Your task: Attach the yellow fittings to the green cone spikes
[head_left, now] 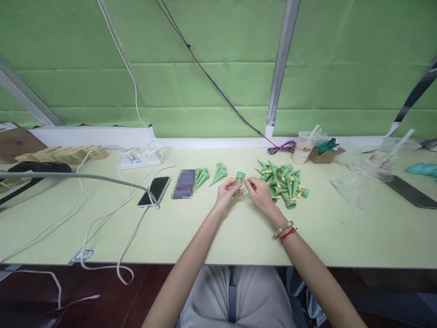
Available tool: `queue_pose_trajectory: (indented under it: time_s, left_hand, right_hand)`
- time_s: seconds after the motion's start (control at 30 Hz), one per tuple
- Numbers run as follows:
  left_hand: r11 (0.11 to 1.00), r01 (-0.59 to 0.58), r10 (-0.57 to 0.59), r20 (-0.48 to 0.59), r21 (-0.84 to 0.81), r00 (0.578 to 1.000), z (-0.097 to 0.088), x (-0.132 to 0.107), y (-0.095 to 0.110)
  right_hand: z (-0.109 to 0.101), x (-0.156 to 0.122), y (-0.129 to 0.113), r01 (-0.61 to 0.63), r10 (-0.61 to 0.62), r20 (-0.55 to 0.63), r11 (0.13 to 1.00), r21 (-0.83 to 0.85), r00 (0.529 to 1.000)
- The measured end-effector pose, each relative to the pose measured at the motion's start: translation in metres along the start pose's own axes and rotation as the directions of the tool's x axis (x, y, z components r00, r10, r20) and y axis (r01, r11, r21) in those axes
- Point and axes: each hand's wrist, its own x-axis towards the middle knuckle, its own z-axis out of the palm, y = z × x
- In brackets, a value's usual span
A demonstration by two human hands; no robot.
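Observation:
My left hand (226,193) is closed around a green plastic cone (241,175), its wide end up and its tip pointing down. Close against it on the right, my right hand (260,193) pinches a small yellow piece (243,181) by the cone's side; the fingers partly hide it. Just right of this hand lies a loose pile of green cones (288,183) with small yellow pieces mixed in. Beyond my left hand, a few more cones (219,172) lie side by side on the table, next to another small group of cones (202,176).
A phone (155,191) and a pixelated dark rectangle (184,184) lie to the left, among white cables and a power strip (141,159). At the back right stand a drink cup (302,148) and a small cardboard box (326,156). A dark phone (411,191) lies far right.

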Motion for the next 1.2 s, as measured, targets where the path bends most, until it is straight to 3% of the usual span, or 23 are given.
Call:
queue_pose_trajectory:
  time_s: [0.1,0.2,0.27,0.3,0.4,0.47,0.63,0.77,1.0,1.1,1.2]
  left_hand:
    - [1.000,0.016,-0.016,0.004,-0.003,1.000,0.000,0.000,0.000]
    - [1.000,0.002,-0.001,0.013,-0.018,1.000,-0.001,0.001,-0.002]
    - [1.000,-0.012,0.013,0.011,-0.019,1.000,-0.002,0.002,-0.004]
    - [1.000,-0.013,0.013,0.006,-0.018,1.000,-0.002,0.003,-0.004]
    - [0.999,0.005,-0.005,-0.008,-0.050,1.000,-0.002,0.003,-0.004]
    - [0.997,0.011,-0.012,-0.013,-0.077,1.000,-0.003,0.003,-0.003]
    - [1.000,-0.002,0.002,-0.004,-0.021,1.000,-0.003,0.002,-0.003]
    - [1.000,-0.014,0.012,0.049,0.027,0.999,-0.002,0.000,-0.009]
    - [0.999,0.009,-0.008,0.020,-0.036,1.000,-0.002,0.001,-0.013]
    - [0.997,0.010,-0.011,-0.003,-0.079,1.000,-0.003,0.002,-0.012]
    - [0.996,0.030,-0.032,-0.022,-0.084,0.999,-0.002,0.002,-0.009]
  right_hand:
    - [0.005,0.002,-0.002,-0.133,0.134,0.014,0.966,0.220,0.991]
    - [0.012,0.004,-0.005,-0.361,0.320,0.168,0.799,0.481,0.932]
    - [0.014,0.004,-0.006,-0.437,0.361,0.247,0.720,0.539,0.899]
    - [0.014,0.004,-0.006,-0.434,0.361,0.242,0.735,0.520,0.901]
    - [0.007,0.001,-0.005,-0.312,0.290,0.117,0.907,0.282,0.950]
    - [0.001,0.000,-0.004,-0.197,0.190,0.082,0.976,0.095,0.978]
    - [-0.007,0.001,0.001,0.056,-0.039,0.187,0.995,-0.087,0.982]
    - [-0.002,-0.001,0.003,0.112,-0.083,0.173,0.980,-0.167,0.981]
    - [0.013,-0.005,-0.009,-0.101,0.121,0.117,0.981,-0.163,0.986]
    - [0.016,-0.006,-0.013,-0.197,0.193,0.080,0.979,0.044,0.978]
    - [0.017,-0.004,-0.014,-0.425,0.376,0.201,0.837,0.343,0.904]
